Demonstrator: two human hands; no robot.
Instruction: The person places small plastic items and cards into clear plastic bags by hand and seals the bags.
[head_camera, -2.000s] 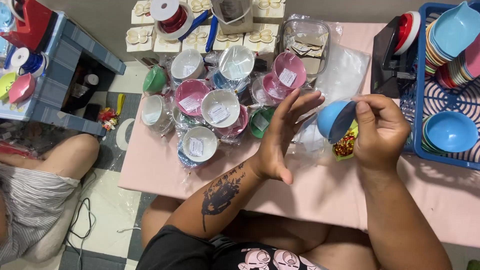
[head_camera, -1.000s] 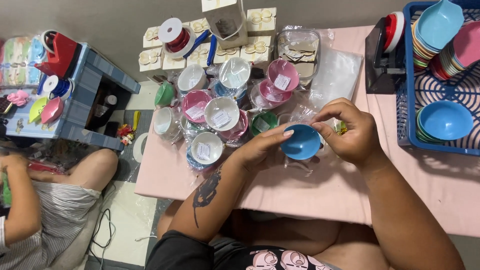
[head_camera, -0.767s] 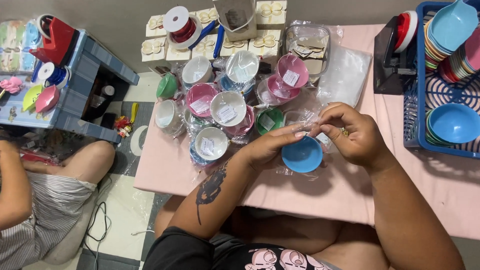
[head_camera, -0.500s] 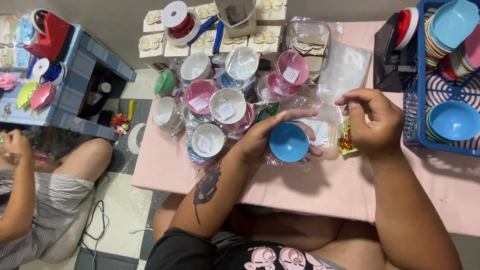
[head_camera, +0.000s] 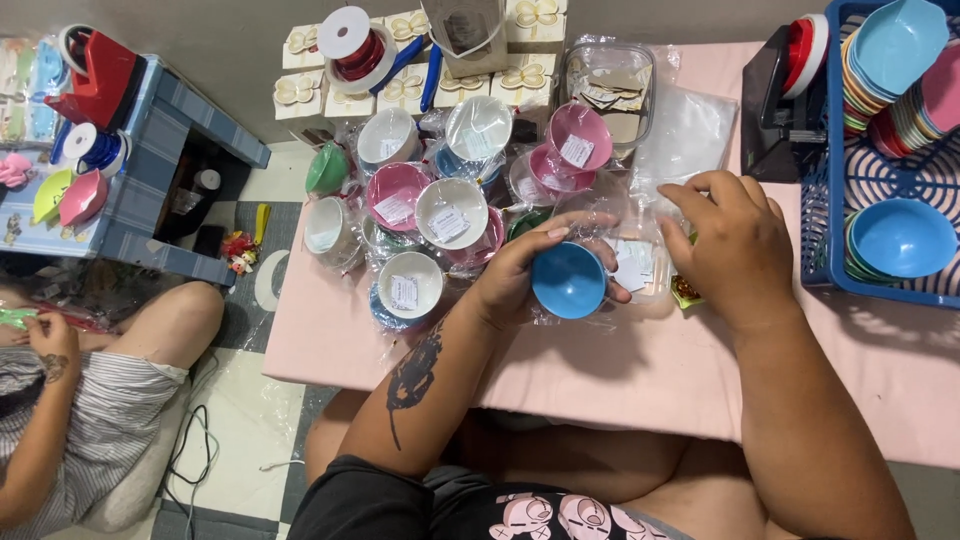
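A small blue bowl (head_camera: 568, 281), turned bottom-up inside a clear plastic wrapper, is held against the pink table (head_camera: 620, 370) by the left hand (head_camera: 520, 272), whose thumb and fingers are closed around its rim, with the index finger stretched along the far edge. Just to the right of the bowl, the right hand (head_camera: 732, 245) is laid palm-down over crinkled clear plastic bags (head_camera: 690, 135) and a small white label card (head_camera: 634, 266); its fingers are curled downward, and whether anything is pinched beneath them cannot be told. A small green and gold packet (head_camera: 686, 292) is seen at the near edge of that hand. Beyond the left hand, a cluster of wrapped bowls (head_camera: 450, 210) in white, pink, green and blue is gathered, each with a white tag inside. At the right edge of the table, a blue plastic basket (head_camera: 822, 180) is filled with unwrapped bowls, one blue bowl lying apart at its bottom. Cream gift boxes (head_camera: 300, 90) and a spool of red ribbon (head_camera: 352, 45) are placed at the far side. At the left, on the floor, another person (head_camera: 80, 420) in a striped shirt is seated.
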